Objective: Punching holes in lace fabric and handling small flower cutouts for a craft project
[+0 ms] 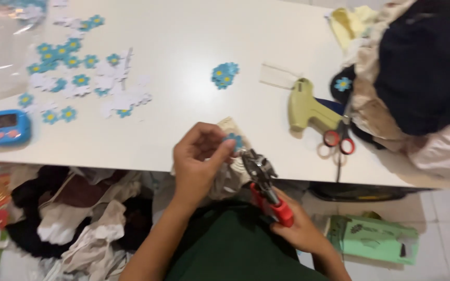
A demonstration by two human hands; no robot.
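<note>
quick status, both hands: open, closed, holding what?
Left hand: closed, fingertips pinching a small blue flower piece against a cream fabric piece.
Right hand: closed around the red handles of the metal pliers.

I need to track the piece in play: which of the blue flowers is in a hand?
The flower pinched in the left hand, beside the punch pliers. The others lie loose on the table.

A blue timer (5,127) sits on the white surface (183,41) near scattered blue paper flowers (66,62); a green glue gun (308,109) lies beside red-handled scissors (339,139).
</note>
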